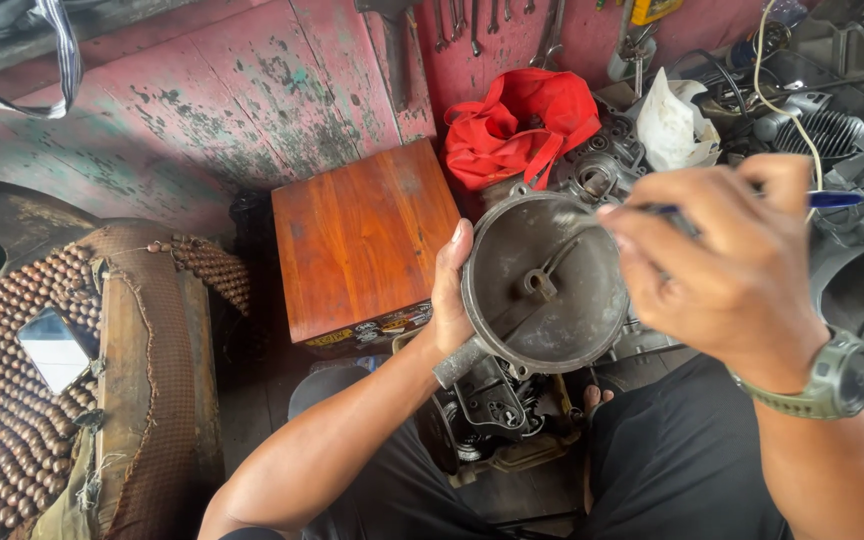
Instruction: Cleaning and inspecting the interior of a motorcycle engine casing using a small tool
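we hold the round grey metal cover [544, 285] by its rim in our left hand [449, 290] while our right hand [722, 265] pinches a blue-handled tool [832, 200] at its inner face, needing a steady tip.

1. The floor [252, 400], dark and grimy, carries a wooden box [364, 235] near centre;
2. at 8 o'clock a beaded seat cushion [22, 400] with a phone [54, 348] on it;
3. at 1 o'clock a red cloth bag [520, 125] beside engine parts [607, 160].
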